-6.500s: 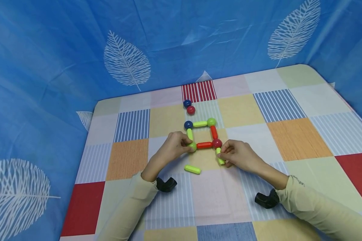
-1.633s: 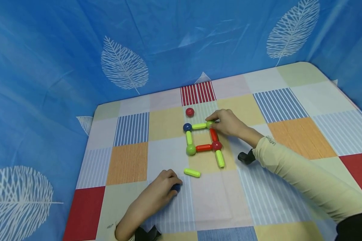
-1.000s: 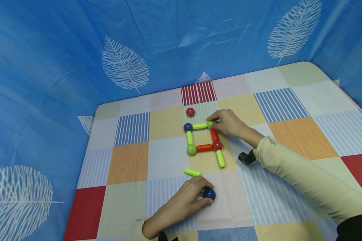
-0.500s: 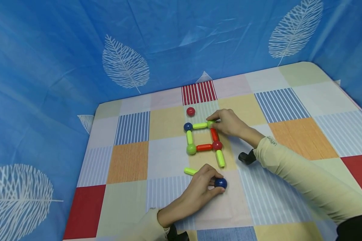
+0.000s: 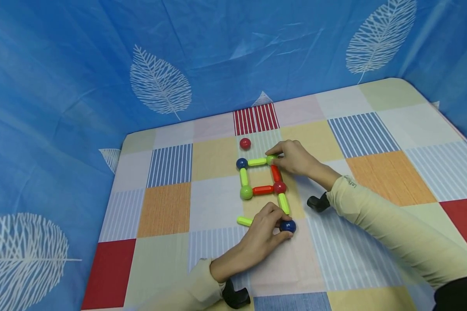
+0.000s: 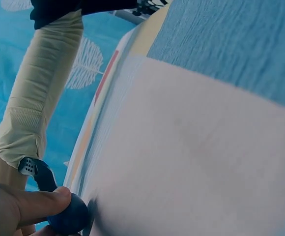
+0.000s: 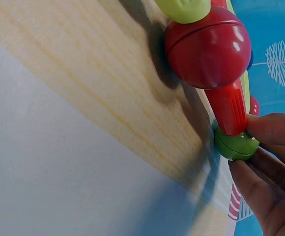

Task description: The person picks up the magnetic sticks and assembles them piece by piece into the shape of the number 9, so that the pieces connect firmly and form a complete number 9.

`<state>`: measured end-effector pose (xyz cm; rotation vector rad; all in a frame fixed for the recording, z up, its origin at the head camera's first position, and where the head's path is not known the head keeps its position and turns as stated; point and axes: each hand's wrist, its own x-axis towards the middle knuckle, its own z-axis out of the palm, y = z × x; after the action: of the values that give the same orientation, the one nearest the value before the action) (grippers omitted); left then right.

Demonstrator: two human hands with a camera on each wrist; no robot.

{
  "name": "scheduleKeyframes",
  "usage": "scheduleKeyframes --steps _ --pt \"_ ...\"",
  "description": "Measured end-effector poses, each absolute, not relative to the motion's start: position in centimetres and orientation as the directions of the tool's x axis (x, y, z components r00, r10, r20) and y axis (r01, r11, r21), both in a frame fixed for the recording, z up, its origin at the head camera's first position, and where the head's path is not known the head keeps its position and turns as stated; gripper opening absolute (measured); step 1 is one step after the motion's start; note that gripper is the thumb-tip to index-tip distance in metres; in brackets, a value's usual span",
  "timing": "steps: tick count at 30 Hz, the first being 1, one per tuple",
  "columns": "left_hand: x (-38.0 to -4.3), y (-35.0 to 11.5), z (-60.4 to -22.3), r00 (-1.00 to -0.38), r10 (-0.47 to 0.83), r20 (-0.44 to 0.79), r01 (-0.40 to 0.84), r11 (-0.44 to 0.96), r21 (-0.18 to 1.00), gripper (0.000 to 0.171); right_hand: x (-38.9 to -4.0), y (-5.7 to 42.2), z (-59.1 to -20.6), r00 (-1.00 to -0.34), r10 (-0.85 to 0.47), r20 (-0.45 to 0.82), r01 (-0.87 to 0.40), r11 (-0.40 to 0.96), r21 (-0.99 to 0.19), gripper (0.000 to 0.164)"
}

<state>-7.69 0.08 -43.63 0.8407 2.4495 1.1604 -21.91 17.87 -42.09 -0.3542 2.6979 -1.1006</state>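
Observation:
Four-cornered on the table lies a frame of magnetic rods and balls, with a blue ball (image 5: 242, 163), a near green ball (image 5: 246, 192) and a red ball (image 5: 279, 187) at three corners. My right hand (image 5: 295, 160) pinches the far right green ball (image 7: 236, 145). From the red corner a yellow-green rod (image 5: 283, 204) points towards me. Thumb and fingers of my left hand (image 5: 260, 233) grip a second blue ball (image 5: 288, 226) right at that rod's near end. A loose yellow-green rod (image 5: 244, 221) is partly hidden behind the left hand.
Beyond the frame sits a loose red ball (image 5: 245, 144). A patchwork cloth (image 5: 218, 203) covers the table, and a blue curtain with white leaves (image 5: 225, 56) hangs behind it. Black wrist mounts (image 5: 236, 296) stick out below the sleeves.
The left hand has taken the blue ball from beyond the frame and brought it to the protruding rod's end. Earlier the right hand moved from that rod to the far green ball.

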Motion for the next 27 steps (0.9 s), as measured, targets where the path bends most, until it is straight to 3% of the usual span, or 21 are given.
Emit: scheduleKeyframes --steps 27 --pt "-11.1 0.9 -43.1 -0.799 0.600 0.024 0.453 0.576 0.680 0.027 -24.6 17.5 -41.7 -0.953 -0.289 -0.086 -0.159 0.725 -0.671 0.030"
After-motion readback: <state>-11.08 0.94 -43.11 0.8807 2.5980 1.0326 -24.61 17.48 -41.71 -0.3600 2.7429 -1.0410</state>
